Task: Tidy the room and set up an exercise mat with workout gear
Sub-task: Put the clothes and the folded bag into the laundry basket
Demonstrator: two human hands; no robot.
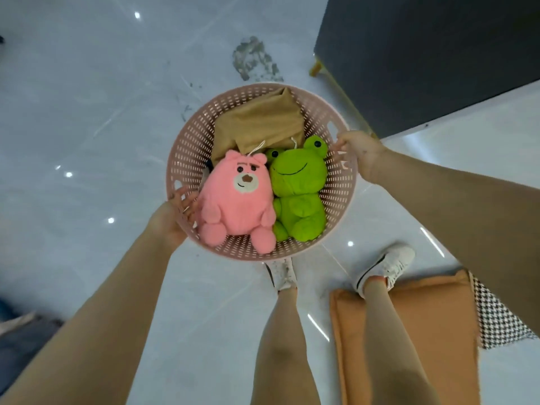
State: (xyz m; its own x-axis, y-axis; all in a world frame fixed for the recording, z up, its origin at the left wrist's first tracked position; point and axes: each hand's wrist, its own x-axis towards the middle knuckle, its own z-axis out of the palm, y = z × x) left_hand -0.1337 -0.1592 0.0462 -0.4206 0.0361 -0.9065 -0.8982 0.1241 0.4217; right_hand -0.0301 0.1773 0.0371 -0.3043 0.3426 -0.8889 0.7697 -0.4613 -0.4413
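While the pale glossy floor (87,97) fills most of the frame and a dark cabinet (438,54) takes the upper right, an orange cushion (423,331) lies at the lower right beside a houndstooth cloth (496,317). At centre the pink basket (187,159) is held above the floor, apparently being carried off as part of the tidying. To do that well, both sides should stay level and the load low so the toys do not tip out. Inside it, a tan folded cloth (260,121) lies toward the top, with a pink bear plush (233,200) and a green frog plush (298,194) side by side in front. The left hand (172,217) grips the rim at lower left, fingers (184,200) curled over it; the right hand (359,153) holds the right rim near a handle slot.
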